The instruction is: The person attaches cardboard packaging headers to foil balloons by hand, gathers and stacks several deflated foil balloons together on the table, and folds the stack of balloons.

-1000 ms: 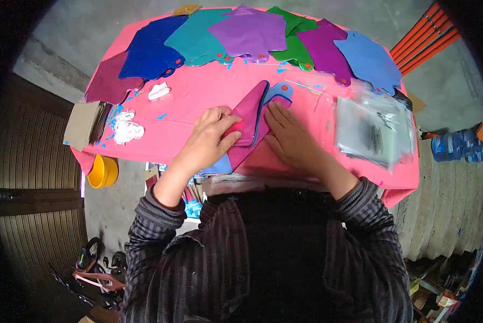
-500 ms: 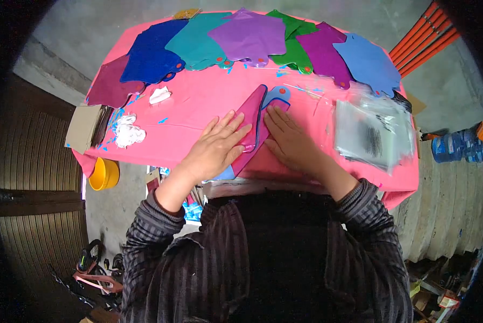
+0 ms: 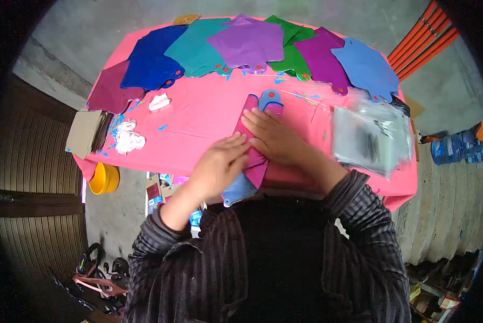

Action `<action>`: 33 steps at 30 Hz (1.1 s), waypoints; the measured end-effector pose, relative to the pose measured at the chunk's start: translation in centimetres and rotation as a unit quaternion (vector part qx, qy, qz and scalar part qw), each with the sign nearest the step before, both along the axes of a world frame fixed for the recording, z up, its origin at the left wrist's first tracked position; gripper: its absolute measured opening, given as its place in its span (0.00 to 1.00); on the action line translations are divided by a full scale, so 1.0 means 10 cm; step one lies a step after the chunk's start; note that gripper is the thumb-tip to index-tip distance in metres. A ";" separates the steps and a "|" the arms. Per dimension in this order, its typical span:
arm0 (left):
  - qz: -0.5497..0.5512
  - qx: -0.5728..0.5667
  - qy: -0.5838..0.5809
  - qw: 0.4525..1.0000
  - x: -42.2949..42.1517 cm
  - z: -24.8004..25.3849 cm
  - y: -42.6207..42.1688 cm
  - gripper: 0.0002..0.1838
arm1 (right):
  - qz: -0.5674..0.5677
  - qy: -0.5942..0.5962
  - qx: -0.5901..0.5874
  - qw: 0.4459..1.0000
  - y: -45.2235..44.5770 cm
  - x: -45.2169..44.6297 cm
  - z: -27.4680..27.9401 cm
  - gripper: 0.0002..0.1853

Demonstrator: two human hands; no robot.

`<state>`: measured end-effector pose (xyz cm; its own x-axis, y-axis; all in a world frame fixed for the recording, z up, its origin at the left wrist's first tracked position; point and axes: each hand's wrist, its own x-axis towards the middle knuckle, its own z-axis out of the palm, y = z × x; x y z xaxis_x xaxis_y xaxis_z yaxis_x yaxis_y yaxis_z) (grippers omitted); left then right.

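A folded magenta and blue cloth piece (image 3: pixel 256 169) lies at the table's near edge, its blue round tab with a red dot at the top and a blue corner hanging toward my body. My left hand (image 3: pixel 220 164) rests on its lower left side, blurred, fingers extended and fairly close together. On its upper part my right hand (image 3: pixel 276 137) lies flat, palm down, fingers stretched across the magenta fabric. The two hands nearly touch. Parts of the piece are hidden under both hands.
Several coloured pieces (image 3: pixel 247 43) line the far side of the pink-covered table (image 3: pixel 198 107). Clear plastic bags (image 3: pixel 373 140) lie at right. White strings (image 3: pixel 128 139) and brown cards (image 3: pixel 85 133) are at left, above a yellow bucket (image 3: pixel 104 178) on the floor.
The raised left flap of the magenta piece has been folded over and flattened. My right hand has moved left onto it; my left hand has shifted slightly right and down. The blue lower corner shows more.
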<state>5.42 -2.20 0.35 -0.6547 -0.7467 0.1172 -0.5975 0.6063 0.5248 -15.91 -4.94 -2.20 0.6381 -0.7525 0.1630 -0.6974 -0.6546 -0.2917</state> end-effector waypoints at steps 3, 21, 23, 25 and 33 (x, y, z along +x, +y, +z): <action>-0.075 0.108 0.050 0.990 0.15 0.04 -0.14 0.24 | -0.013 0.001 -0.023 1.000 -0.05 -0.03 -0.05 0.28; 0.049 -0.067 0.005 0.997 -0.12 0.03 0.25 0.22 | 0.058 -0.067 -0.043 0.995 0.65 -0.25 0.28 0.32; 0.062 -0.056 0.012 0.996 -0.09 0.04 0.22 0.21 | 0.060 -0.104 -0.047 0.992 0.62 -0.23 0.26 0.31; 0.030 0.015 0.073 0.997 0.01 0.00 0.11 0.19 | 0.057 -0.117 -0.041 0.991 0.61 -0.19 0.24 0.30; -0.046 0.135 0.137 0.980 0.20 0.05 -0.08 0.18 | 0.026 -0.138 -0.034 0.990 0.46 -0.24 0.01 0.26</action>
